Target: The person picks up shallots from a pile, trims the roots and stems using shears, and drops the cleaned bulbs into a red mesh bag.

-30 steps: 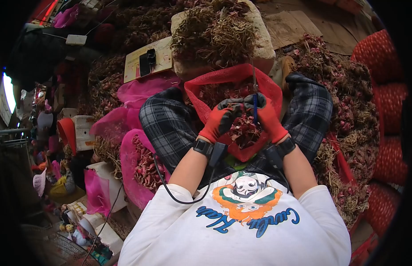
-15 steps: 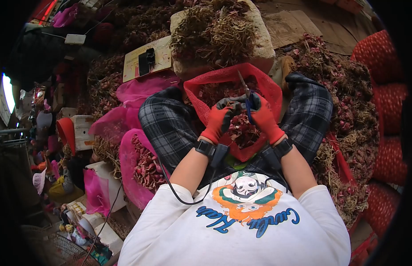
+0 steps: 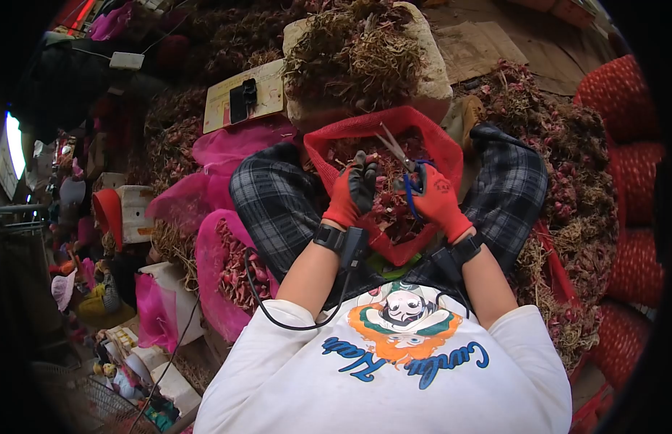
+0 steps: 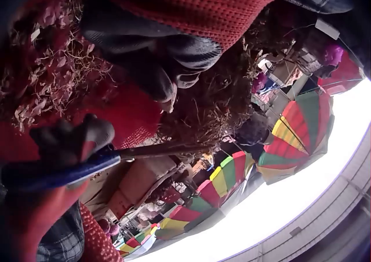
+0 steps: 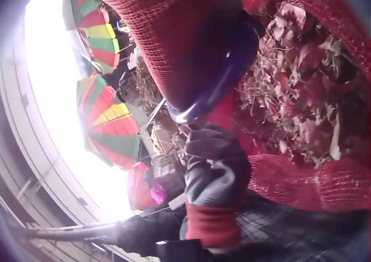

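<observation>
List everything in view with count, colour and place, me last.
Mesh bag: one, red, centre
Scraps: many, reddish, inside mesh bag
Scissors: one, blue handles, above mesh bag
Foam block: one, whitish, top centre
Dried bunches: uncountable, brown, on foam block
Board: one, yellowish, beside foam block
Device: one, black, on board
Netting: several, pink, left
Bulb heap: one, brownish, right
Full sacks: at least four, red, far right
Umbrellas: at least two, striped multicolour, background
Clutter: uncountable, mixed, far left
Shirt: one, white, printed, bottom centre
Trousers: one pair, dark plaid, flanking mesh bag
Left hand: one, red and grey glove, above mesh bag
Right hand: one, red and grey glove, gripping scissors
</observation>
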The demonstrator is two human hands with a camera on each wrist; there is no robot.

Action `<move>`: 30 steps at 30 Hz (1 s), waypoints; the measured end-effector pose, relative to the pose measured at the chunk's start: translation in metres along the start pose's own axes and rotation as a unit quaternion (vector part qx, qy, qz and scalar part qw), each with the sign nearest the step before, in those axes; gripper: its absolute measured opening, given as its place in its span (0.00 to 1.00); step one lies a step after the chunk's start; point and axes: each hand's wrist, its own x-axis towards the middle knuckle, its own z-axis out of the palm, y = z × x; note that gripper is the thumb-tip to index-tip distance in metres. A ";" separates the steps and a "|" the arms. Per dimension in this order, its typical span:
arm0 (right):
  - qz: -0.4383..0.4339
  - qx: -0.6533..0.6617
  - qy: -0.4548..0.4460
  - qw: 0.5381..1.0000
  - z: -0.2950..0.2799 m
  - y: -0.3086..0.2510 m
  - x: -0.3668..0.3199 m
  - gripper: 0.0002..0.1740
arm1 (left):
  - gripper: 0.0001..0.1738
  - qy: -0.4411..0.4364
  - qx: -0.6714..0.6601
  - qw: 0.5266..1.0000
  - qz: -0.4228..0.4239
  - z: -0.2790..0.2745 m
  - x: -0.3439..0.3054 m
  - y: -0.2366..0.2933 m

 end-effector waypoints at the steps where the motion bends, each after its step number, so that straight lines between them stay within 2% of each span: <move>1: -0.020 -0.064 -0.004 0.998 0.010 0.010 -0.005 0.26 | 0.10 0.014 -0.031 0.999 0.003 -0.004 0.002 0.000; 3: -0.046 -0.157 -0.013 0.987 0.015 0.008 -0.010 0.31 | 0.09 0.043 -0.093 0.995 0.009 0.001 -0.001 0.002; 6: -0.018 -0.211 -0.019 0.977 0.013 0.001 -0.009 0.29 | 0.06 0.058 -0.095 0.994 0.003 -0.009 0.004 0.001; 12: 0.012 -0.202 -0.038 0.979 0.010 0.001 -0.007 0.31 | 0.11 0.098 -0.081 0.991 0.036 -0.005 0.003 -0.008; 15: 0.008 -0.205 -0.026 0.978 0.011 0.003 -0.007 0.32 | 0.10 0.085 -0.077 0.993 0.030 0.002 -0.004 -0.007; 18: 0.036 -0.217 -0.060 0.974 0.012 0.005 -0.007 0.32 | 0.08 0.078 -0.011 0.996 0.045 0.002 -0.001 -0.007; 21: 0.056 -0.135 -0.102 0.984 0.006 0.006 -0.004 0.30 | 0.05 0.066 0.052 0.991 0.102 -0.001 0.002 -0.008; 24: 0.074 -0.037 -0.141 0.987 0.007 0.019 -0.002 0.28 | 0.04 0.048 0.125 0.986 0.103 0.001 0.001 -0.002; 27: 0.091 -0.027 -0.125 0.988 -0.002 0.012 -0.003 0.27 | 0.04 0.005 0.106 0.965 0.240 0.014 -0.003 -0.005; 30: 0.043 -0.020 -0.044 0.998 0.003 0.013 -0.011 0.30 | 0.05 0.086 0.105 0.969 0.207 0.011 -0.002 0.001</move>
